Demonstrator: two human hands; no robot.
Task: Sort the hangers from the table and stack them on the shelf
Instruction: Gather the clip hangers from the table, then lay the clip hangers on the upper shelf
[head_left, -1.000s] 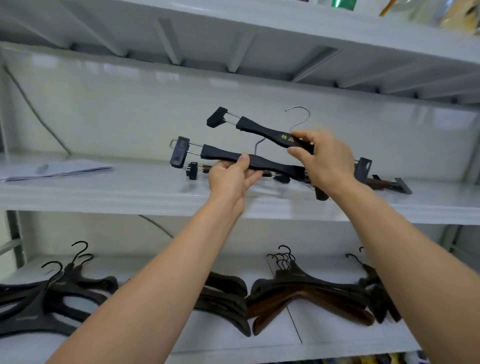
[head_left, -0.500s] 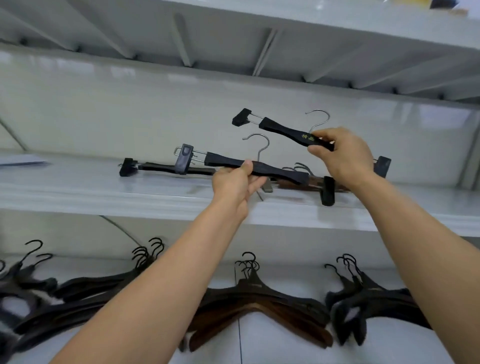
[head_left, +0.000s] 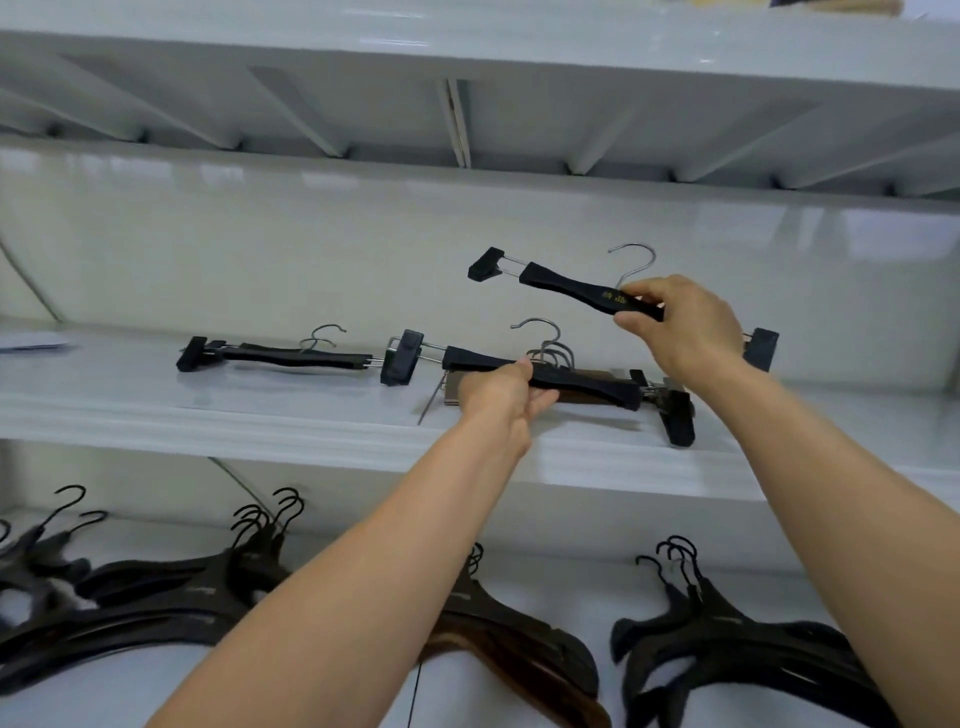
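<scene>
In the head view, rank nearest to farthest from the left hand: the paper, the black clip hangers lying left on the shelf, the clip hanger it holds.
1. The clip hanger, in the left hand's grip.
2. The black clip hangers lying on the shelf, to its left.
3. The paper, at the shelf's far left.

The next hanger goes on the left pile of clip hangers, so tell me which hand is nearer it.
Left. The left hand, gripping the lower hanger over the shelf, is just right of the pile. The right hand holds the upper hanger, higher and farther right.
</scene>
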